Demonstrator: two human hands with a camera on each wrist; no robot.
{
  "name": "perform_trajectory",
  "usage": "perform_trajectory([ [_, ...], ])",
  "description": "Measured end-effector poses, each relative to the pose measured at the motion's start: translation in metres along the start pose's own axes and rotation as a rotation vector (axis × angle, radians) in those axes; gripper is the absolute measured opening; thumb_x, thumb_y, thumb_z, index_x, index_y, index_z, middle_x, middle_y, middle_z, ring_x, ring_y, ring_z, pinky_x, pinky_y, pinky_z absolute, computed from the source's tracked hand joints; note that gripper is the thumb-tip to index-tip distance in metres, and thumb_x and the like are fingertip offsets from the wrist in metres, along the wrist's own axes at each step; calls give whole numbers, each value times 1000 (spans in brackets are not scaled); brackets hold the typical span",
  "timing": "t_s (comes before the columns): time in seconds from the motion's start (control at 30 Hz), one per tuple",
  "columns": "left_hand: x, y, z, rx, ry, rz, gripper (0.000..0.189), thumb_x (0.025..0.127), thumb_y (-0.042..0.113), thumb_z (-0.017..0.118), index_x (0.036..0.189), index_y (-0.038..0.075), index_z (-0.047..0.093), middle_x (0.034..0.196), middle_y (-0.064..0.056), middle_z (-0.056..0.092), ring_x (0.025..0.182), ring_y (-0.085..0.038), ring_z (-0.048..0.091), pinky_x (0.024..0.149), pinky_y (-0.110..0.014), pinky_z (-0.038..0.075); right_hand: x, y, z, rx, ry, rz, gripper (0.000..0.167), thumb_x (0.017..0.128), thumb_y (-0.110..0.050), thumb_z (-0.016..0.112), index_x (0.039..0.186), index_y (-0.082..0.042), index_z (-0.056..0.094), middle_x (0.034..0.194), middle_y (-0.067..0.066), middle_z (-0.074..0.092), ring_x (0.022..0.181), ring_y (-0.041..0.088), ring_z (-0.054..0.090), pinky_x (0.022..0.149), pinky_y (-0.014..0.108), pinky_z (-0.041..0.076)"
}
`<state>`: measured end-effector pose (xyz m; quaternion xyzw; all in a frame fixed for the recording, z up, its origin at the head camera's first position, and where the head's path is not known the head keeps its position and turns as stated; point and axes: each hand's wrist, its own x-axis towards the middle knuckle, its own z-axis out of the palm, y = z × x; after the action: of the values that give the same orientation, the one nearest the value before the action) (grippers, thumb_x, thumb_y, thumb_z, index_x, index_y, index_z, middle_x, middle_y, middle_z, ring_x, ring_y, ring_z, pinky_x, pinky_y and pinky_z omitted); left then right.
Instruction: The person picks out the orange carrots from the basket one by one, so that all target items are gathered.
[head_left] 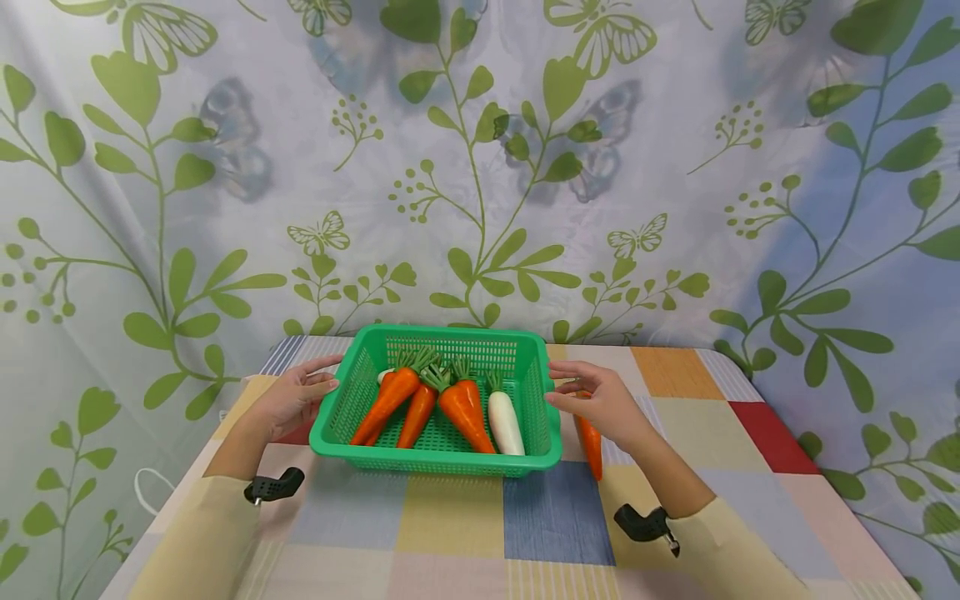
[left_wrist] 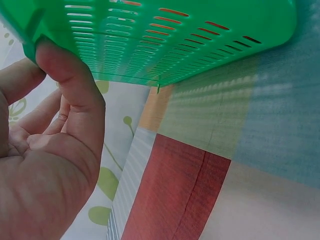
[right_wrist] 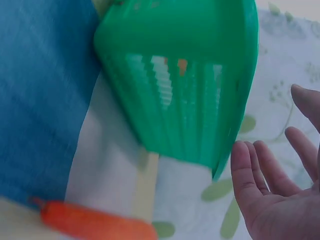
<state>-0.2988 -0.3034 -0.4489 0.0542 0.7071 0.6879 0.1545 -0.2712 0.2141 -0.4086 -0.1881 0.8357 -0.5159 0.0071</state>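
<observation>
Remotely I log one basket (head_left: 435,460) of carrots (head_left: 461,410) and radish (head_left: 504,423), mid-scene, presumably for two-sided handling: left hand (head_left: 291,402) touching its left side, whether pinching I cannot tell; right hand (head_left: 603,404) spread at its right; loose carrot (head_left: 590,442) outside, right.

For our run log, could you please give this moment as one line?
green basket: carrots, white radish inside; left hand: at one end; right hand: at other end; loose carrot: outside
</observation>
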Motion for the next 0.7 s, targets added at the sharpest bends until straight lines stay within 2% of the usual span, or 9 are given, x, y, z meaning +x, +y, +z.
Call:
perform_trajectory([
  [0.23,0,1,0,-10,-4,1,74,102,20,64,163,9,22,106,5,68,97,-11,71,87,-30,62,8,-16,21,47,-20,-25,52,89,-27,81,138,-16,64,140,9,64,115,30,68,91,30,60],
  [0.47,0,0,2,-48,-21,13,72,103,16,63,162,6,22,104,4,68,96,-11,72,85,-30,62,16,-23,39,48,-66,-28,51,88,-31,82,136,-19,66,140,5,64,120,27,64,102,40,57],
  [0.57,1,-1,2,-68,-26,23,71,103,14,62,161,6,21,101,5,68,94,-9,72,84,-29,62,19,-30,46,47,-89,0,51,88,-35,82,136,-24,66,142,2,62,124,27,62,101,44,57],
  [0.7,2,-4,2,-79,-26,34,69,104,12,60,161,5,21,98,6,68,91,-8,71,82,-28,62,23,-38,55,31,-130,29,52,86,-38,83,134,-32,66,141,-4,63,125,25,61,96,43,58],
])
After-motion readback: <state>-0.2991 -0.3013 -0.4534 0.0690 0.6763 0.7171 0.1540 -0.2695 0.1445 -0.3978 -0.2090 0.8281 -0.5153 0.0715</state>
